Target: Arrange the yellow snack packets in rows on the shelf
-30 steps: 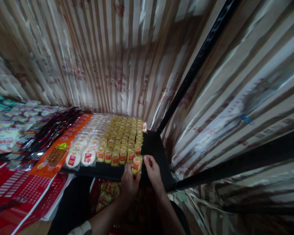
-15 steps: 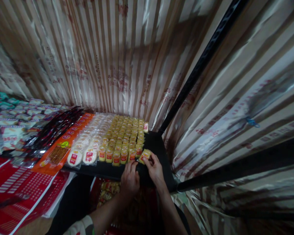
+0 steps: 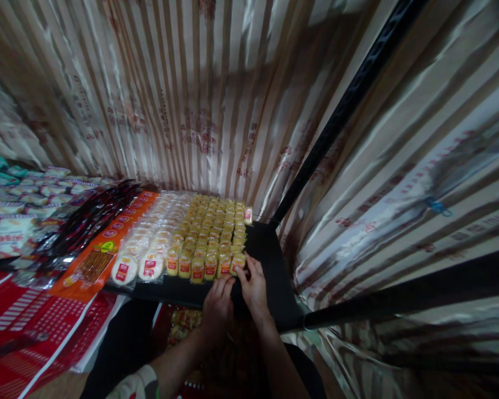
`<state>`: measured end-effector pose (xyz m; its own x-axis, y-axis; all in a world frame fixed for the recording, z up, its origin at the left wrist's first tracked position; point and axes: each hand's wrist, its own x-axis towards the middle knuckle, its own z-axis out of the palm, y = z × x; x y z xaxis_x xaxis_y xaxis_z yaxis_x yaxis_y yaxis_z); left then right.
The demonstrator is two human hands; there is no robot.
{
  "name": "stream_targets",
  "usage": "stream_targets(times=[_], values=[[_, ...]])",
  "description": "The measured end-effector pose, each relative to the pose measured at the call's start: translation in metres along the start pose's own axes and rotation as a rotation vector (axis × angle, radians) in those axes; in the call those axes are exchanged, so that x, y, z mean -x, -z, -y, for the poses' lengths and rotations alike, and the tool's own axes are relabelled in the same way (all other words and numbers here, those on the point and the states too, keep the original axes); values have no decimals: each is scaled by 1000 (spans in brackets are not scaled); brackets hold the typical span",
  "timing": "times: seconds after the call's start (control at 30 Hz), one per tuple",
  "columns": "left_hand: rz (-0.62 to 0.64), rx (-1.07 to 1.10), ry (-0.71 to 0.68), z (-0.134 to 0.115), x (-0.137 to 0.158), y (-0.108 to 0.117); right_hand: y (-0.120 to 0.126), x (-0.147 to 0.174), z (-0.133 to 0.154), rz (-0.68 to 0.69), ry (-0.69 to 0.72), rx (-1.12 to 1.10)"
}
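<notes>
Rows of small yellow wrapped snack cakes [image 3: 210,238] with red labels stand packed together on a black shelf [image 3: 263,249]. My right hand [image 3: 254,287] pinches one yellow wrapped snack cake [image 3: 237,262] at the front right corner of the rows, against its neighbours. My left hand [image 3: 218,302] is closed just in front of the front row, fingertips near the shelf's front edge; whether anything is in its fingers is hidden. Left of the yellow rows lie two rows of round white wrapped crackers [image 3: 150,266].
An orange pretzel stick bag [image 3: 95,260], dark shiny packets [image 3: 87,219] and white snack bags [image 3: 19,233] lie further left. Red baskets [image 3: 45,327] stand below the shelf. A black post [image 3: 336,122] rises at the right corner before striped sheeting [image 3: 203,100].
My right hand has moved left with the yellow snack cake, from beside the front row to its right end. My left hand stays close by, almost unmoved.
</notes>
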<state>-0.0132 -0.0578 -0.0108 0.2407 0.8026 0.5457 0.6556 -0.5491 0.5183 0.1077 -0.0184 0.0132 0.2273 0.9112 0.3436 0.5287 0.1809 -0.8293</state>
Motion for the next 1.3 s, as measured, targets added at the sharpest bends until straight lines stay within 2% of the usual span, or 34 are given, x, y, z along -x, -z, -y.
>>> stream_targets(times=[0.13, 0.23, 0.53, 0.9, 0.97, 1.07, 1.17, 1.3], values=[[-1, 30, -24, 1, -6, 2, -6, 5, -5, -44, 69, 123], [47, 59, -29, 3, -8, 2, -11, 8, -11, -52, 92, 192], [133, -16, -182, 11, -4, -2, -18, 10, -14, -50, 44, 202], [109, 88, -19, 5, -3, 2, -9, 13, -5, -76, -29, 60], [112, 102, -4, 1, 4, 7, -8, 15, -5, -61, -79, 14], [198, 97, -17, -6, 28, 19, -6, 19, -5, -52, -126, -39], [265, 136, -77, -9, 60, 29, -6, 25, -3, -36, -95, -19], [265, 182, -92, -9, 92, 32, -9, 29, 2, -4, -35, 71]])
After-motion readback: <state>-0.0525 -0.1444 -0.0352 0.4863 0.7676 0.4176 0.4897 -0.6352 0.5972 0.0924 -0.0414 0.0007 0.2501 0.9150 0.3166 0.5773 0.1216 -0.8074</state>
